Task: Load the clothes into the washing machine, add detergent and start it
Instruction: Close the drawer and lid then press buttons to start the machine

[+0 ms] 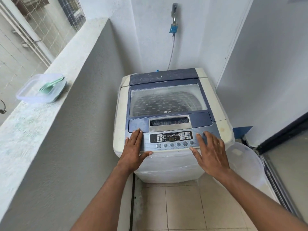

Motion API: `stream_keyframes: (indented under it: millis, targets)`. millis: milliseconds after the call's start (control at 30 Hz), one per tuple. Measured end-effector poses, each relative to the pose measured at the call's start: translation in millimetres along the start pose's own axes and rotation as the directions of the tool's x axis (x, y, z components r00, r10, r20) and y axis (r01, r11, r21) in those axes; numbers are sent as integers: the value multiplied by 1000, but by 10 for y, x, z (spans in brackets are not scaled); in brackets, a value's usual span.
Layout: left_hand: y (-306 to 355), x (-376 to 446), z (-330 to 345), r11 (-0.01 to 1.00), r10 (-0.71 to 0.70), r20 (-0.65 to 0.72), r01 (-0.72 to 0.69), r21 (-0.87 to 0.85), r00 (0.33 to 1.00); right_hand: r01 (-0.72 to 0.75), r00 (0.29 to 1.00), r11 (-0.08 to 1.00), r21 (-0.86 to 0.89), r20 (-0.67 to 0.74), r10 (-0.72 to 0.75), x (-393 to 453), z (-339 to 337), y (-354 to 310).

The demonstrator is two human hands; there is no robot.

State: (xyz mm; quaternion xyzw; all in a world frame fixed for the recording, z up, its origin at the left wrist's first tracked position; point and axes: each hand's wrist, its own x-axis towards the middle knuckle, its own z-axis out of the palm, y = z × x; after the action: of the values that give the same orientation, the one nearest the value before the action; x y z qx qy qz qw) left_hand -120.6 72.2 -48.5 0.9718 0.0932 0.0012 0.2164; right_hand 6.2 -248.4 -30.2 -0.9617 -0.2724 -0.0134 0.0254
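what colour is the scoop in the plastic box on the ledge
Mint green scoop, seen in the head view.

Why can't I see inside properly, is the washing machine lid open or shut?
Shut. The lid lies flat on the washing machine, and the drum shows only through its cloudy window. Both hands, left and right, rest flat on the control panel.

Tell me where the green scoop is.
Head view, far left: the green scoop lies in a clear plastic box on the ledge, left of the washing machine.
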Motion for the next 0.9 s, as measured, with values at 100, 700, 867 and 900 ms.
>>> stream_keyframes:
  millis: [100, 700, 867, 900]
  targets:
    - [0, 1, 55, 1000, 1, 2, -1, 28, 1000, -35, 999, 999, 7, -12, 35, -80, -8, 86]
    - [116, 15, 141, 977, -57, 51, 45, 210, 997, -49, 993, 999, -17, -113, 47, -114, -22, 201]
    - [90, 1, 147, 974, -57, 49, 45, 224, 997, -42, 993, 999, -17, -109, 40, -4, -153, 239]
    - [89, -1, 151, 975, -55, 45, 44, 220, 997, -36, 996, 999, -24, -81, 34, 16, -188, 249]
